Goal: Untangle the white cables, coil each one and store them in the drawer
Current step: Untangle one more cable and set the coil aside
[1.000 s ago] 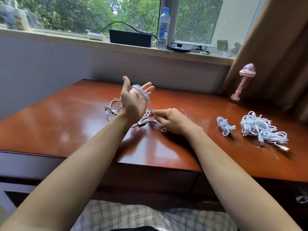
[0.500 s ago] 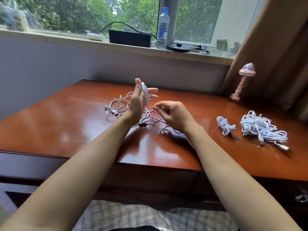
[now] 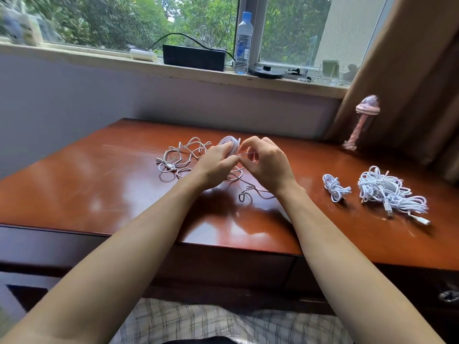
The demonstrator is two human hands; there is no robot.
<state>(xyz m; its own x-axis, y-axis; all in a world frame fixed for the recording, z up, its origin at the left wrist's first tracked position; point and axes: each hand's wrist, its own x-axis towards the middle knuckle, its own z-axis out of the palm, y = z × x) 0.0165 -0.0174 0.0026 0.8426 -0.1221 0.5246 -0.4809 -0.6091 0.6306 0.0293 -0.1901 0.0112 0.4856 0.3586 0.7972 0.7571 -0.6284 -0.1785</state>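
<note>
Reaching over a brown desk (image 3: 99, 194), a person's left hand (image 3: 214, 162) curls round a white coil (image 3: 229, 144) at frame centre. The right hand (image 3: 267, 162) pinches its strand (image 3: 244, 154) between thumb and forefinger. Loose cable (image 3: 183, 155) sprawls just left; a small bundle (image 3: 334, 187) and a tangled heap (image 3: 387, 192) lie at right.

Head camera, angled forward-down over desk (image 3: 99, 194), close.
</note>
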